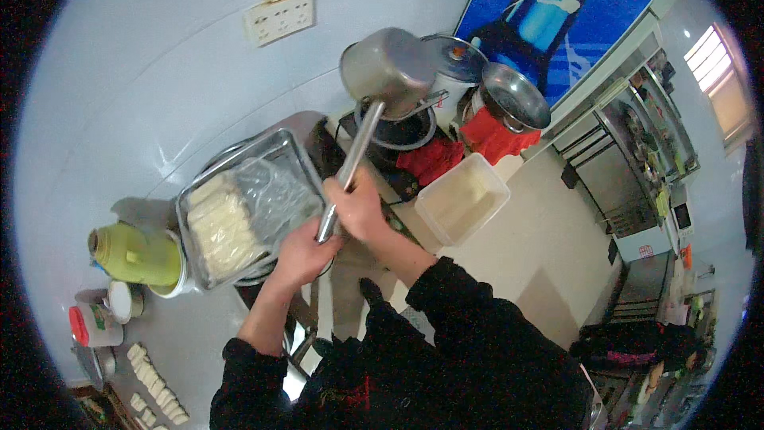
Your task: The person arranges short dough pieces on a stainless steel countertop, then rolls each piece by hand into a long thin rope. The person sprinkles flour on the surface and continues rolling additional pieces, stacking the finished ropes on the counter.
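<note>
A metal saucepan [391, 68] with a long metal handle [363, 143] is tipped, its base turned toward me. My right hand [358, 203] grips the handle partway along, and my left hand [307, 251] holds its lower end. Under the saucepan is a round dark-bottomed pot [403, 134]. Left of my hands, a metal tray [310, 161] holds a row of pale dough rolls [224, 227] beneath clear plastic film [271, 188]. The saucepan's inside is hidden from view.
On the left are a yellow-green jug [137, 254] in a white bucket, a red-lidded jar [98, 325] and several dough pieces [156, 385]. A translucent plastic bin [462, 200], red cloths [433, 161], a steel pan [516, 95] and a lidded pot [456, 63] lie rightward. A wall socket [280, 17] is above.
</note>
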### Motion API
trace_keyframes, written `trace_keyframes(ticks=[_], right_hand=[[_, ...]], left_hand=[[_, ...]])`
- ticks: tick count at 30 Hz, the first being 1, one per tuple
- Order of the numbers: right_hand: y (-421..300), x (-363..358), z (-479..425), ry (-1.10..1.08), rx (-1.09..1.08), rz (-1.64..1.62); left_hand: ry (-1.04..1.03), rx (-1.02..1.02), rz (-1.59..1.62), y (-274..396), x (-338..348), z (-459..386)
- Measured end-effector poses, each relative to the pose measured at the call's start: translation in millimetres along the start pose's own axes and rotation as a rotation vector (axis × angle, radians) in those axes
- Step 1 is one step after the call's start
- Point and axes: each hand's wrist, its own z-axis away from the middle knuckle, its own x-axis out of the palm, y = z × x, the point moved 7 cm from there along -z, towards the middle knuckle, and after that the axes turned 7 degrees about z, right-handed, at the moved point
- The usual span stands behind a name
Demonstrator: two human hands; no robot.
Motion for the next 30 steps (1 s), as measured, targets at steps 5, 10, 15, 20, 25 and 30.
trace_keyframes(ticks=[5, 10, 15, 20, 25, 30], right_hand=[[28, -116, -176, 0.301, -0.092, 0.035], [85, -205, -327, 0.435, 0.108, 0.106], [114, -206, -427, 0.513, 0.138, 0.120], [97, -146, -432, -0.055, 0.169, 0.426], [84, -244, -412, -0.008, -0.089, 0.095], [-35, -188, -266, 0.059, -0.538, 0.108]], left_hand=[[0.117, 0.321, 0.040, 56, 17, -31], [0.028, -0.011, 0.257, 7, 46, 2], [0.145, -0.189, 0.457, -35, 64, 38], [0.430, -0.293, 0.351, -76, 54, 96], [0.499, -0.296, 0.246, -103, 22, 143], [0.629, -0.445, 0.409, -169, 17, 262]])
